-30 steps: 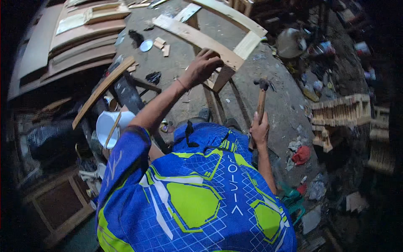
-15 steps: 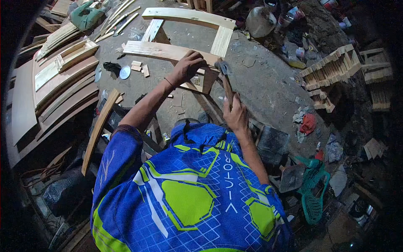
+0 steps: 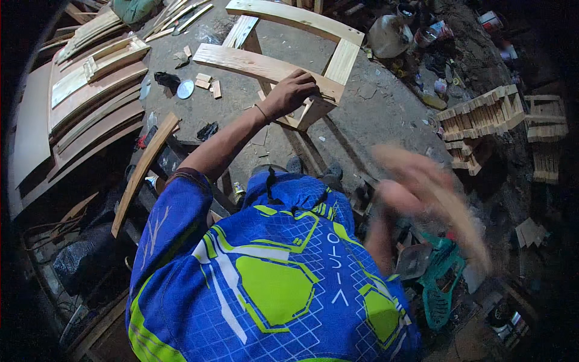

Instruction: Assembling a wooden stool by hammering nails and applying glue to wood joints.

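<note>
A pale wooden frame (image 3: 241, 59) with curved rails and short crosspieces stands ahead of me on the concrete floor. My left hand (image 3: 294, 93) is closed over the right part of its near curved rail, fingers bent down against the wood. Whether a nail sits under those fingers is hidden. Off to the right, my right hand (image 3: 413, 181) is smeared by motion, closed on a hammer. Its light wooden handle (image 3: 461, 220) shows as a blurred streak; the head cannot be made out.
Curved boards and panels (image 3: 90, 108) are stacked at left, beside a single curved slat (image 3: 145, 172). Wood offcuts (image 3: 208, 84) and a white round lid (image 3: 185, 89) lie on the floor. Bundled wood pieces (image 3: 482, 114) stand right, near a green plastic sandal (image 3: 437, 301).
My right hand has swung the hammer away from the frame's near rail, out to the right and back. My left hand stays on the rail. The view has shifted slightly.
</note>
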The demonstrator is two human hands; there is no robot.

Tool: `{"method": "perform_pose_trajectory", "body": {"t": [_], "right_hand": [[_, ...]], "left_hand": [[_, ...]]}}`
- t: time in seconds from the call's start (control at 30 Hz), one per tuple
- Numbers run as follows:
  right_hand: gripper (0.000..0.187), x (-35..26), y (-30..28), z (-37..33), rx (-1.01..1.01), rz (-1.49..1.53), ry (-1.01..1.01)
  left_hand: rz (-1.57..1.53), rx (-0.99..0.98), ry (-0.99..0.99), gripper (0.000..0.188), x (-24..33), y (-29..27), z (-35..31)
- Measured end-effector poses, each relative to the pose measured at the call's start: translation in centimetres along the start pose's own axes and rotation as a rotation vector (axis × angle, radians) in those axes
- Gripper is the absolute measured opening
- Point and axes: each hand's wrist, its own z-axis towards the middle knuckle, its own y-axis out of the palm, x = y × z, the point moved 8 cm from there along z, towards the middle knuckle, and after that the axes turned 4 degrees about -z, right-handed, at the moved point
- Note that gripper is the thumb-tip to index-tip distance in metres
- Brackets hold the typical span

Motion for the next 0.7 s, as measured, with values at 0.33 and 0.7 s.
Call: {"method": "perform_pose_trajectory", "body": {"t": [0.33,0.7], "right_hand": [[0.036,8.6,3.5,-6.9,-0.170,-0.045,0.214],[0.031,6.9,2.7,-3.7,-0.197,-0.088,-0.064]], "left_hand": [[-0.313,0.135,-0.229,0.009,-2.1,0.2,0.1],[-0.004,0.119,-0.097,0.011,-1.9,-2.8,-1.6]]}}
